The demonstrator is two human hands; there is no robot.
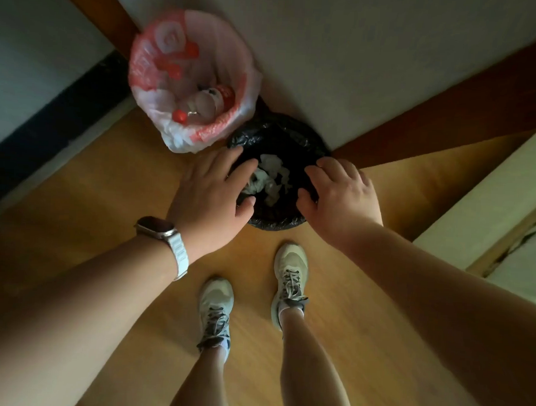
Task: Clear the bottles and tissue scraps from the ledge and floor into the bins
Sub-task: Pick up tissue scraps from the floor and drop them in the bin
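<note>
Now the left hand (212,188) and right hand (337,193) hover over the black-bagged round bin (275,224), fingers loose and empty. White tissue scraps (272,175) lie inside, directly between them. Clear red-capped plastic bottles (203,105) lie in the pink-and-white bagged bin (144,59), beyond the left hand.

Glossy crinkled black plastic bin liner (279,135), thin translucent plastic bag (186,76), smooth wood floor (107,189)

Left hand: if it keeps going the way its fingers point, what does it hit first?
Probably the tissue scraps inside the black-bagged bin; the left hand is over the bin's near rim, fingers aimed inward. Its height above the scraps is unclear.
</note>
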